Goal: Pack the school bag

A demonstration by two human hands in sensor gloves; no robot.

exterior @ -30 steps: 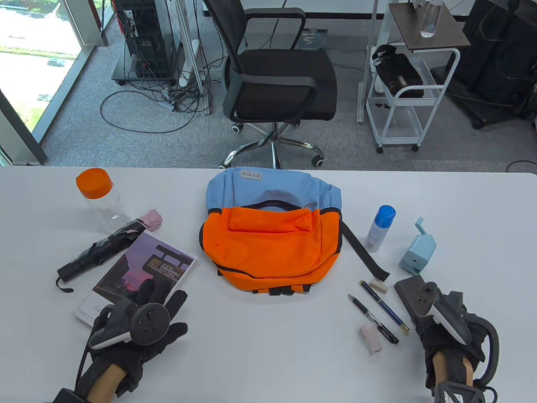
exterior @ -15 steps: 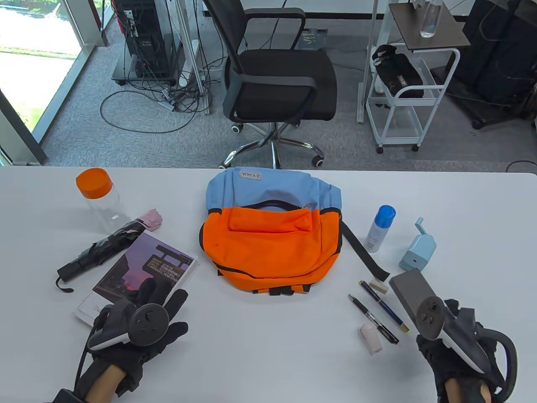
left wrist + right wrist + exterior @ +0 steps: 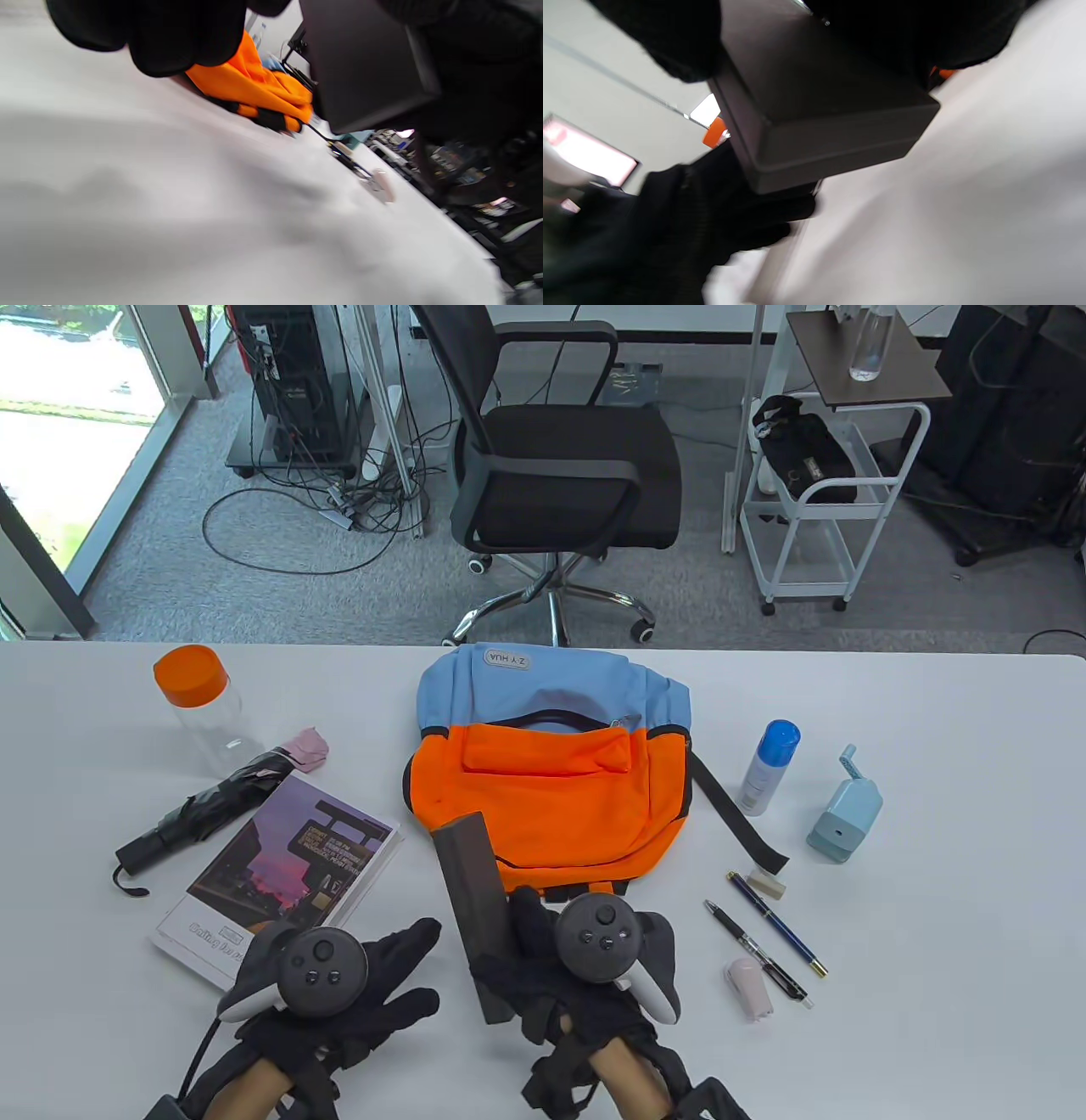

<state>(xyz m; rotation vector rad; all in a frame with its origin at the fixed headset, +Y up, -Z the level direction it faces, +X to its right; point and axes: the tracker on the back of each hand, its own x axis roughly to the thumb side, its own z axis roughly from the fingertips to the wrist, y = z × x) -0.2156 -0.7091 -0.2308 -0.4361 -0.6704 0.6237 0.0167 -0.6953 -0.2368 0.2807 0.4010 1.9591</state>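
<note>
The orange and blue school bag point(image 3: 543, 780) lies flat at the table's middle. My right hand point(image 3: 543, 976) grips a long dark grey box point(image 3: 471, 891) and holds it just in front of the bag's near edge; the box also shows in the right wrist view point(image 3: 814, 127) and the left wrist view point(image 3: 365, 67). My left hand point(image 3: 356, 993) hovers with fingers spread just left of the box, not touching it. The bag also shows in the left wrist view point(image 3: 250, 89).
On the left lie a book point(image 3: 280, 874), a folded black umbrella point(image 3: 204, 810) and an orange-capped bottle point(image 3: 199, 708). On the right are a blue-capped spray can point(image 3: 768, 768), a pencil sharpener point(image 3: 844, 810), two pens point(image 3: 764, 937), an eraser point(image 3: 768, 885) and a small pink item point(image 3: 748, 987).
My right hand has lifted the dark grey box from the right side and carried it left to the bag's front. My left hand has moved right, off the book.
</note>
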